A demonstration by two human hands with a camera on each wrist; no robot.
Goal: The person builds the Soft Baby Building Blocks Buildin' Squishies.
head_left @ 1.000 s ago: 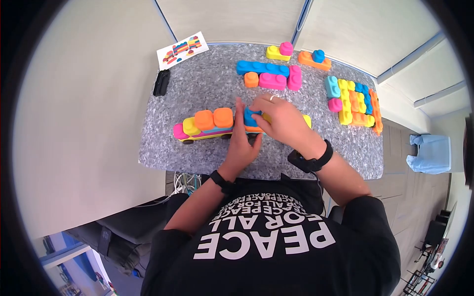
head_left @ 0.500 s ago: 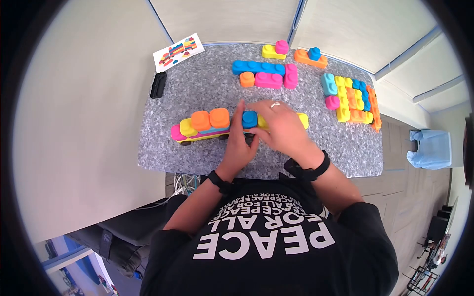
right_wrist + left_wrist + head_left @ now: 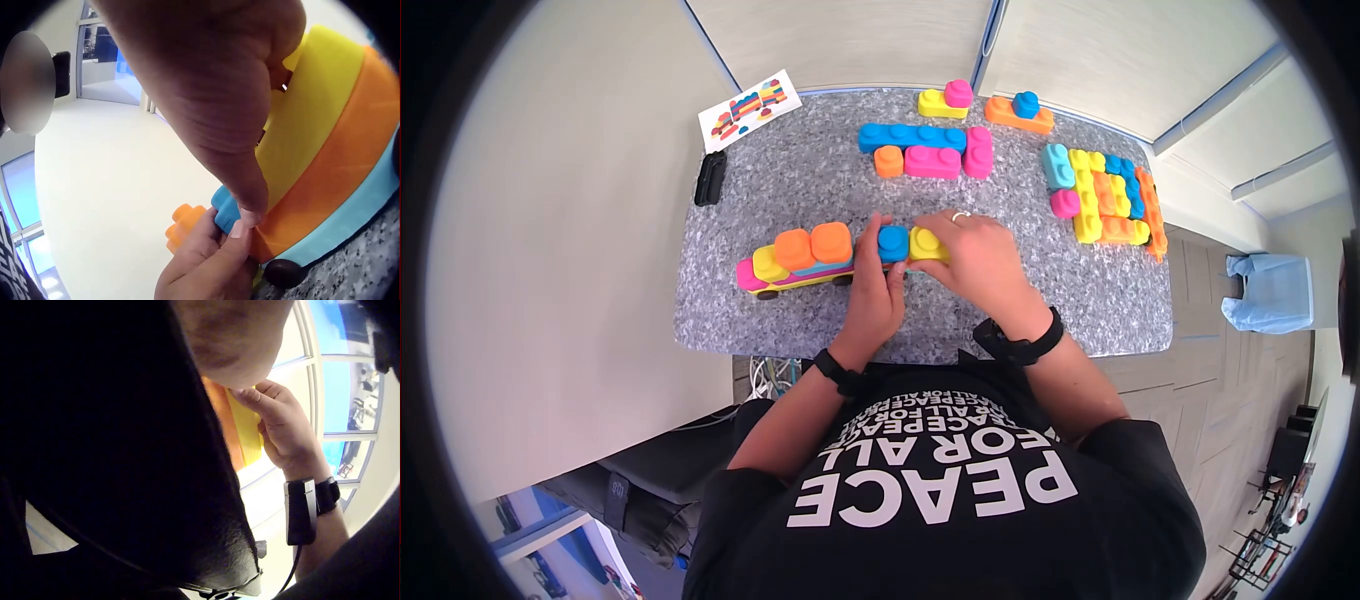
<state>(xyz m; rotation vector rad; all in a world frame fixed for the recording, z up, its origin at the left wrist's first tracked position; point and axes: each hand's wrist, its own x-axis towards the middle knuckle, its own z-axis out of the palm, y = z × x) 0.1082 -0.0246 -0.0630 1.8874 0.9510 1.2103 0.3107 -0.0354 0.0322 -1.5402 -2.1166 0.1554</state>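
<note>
In the head view a block wagon stands on the table, a blue block [image 3: 892, 244] beside a yellow block [image 3: 925, 243] on top. The right wrist view shows its orange layer [image 3: 337, 162] over a light blue wheeled base [image 3: 353, 219]. My right hand [image 3: 983, 262] grips the yellow block from above, thumb on the near side. My left hand [image 3: 874, 285] holds the wagon's left end, fingers along the end and thumb by the blue block. Left of this hand stands another block vehicle [image 3: 805, 255], pink and yellow in front with two orange blocks on top.
Behind the hands lie a long blue block [image 3: 912, 137] and several pink and orange ones. Blocks of many colours [image 3: 1100, 200] are grouped at the right. A picture card [image 3: 748, 108] and a black object [image 3: 711, 178] lie at the back left.
My right hand has moved from the blue block to the yellow block beside it. My left hand stays at the wagon's end; the whole head view has shifted slightly.
</note>
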